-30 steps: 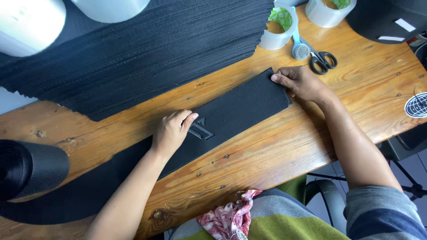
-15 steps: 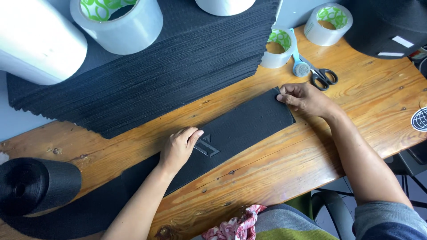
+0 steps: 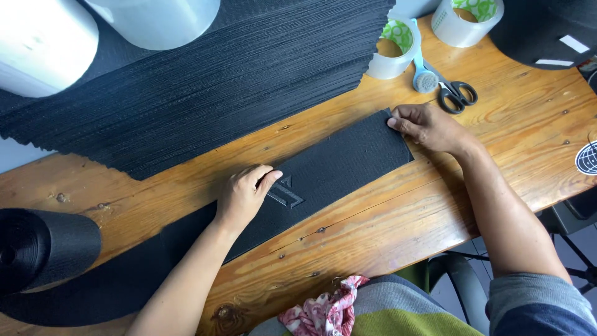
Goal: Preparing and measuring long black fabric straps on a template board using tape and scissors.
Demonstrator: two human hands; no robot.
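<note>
On the table [image 3: 497, 143]: black strip [image 3: 348, 165] lay diagonal.
Left hand [image 3: 244, 196]: pressed flat, clasping nothing.
Right hand [image 3: 429, 127]: pinched the 2 o'clock corner.
Tip: keep it taut.

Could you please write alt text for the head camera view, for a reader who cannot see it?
A person's left hand presses a black fabric strip flat on a wooden table while the right hand pinches its far end. Scissors and tape rolls lie beyond.
</note>
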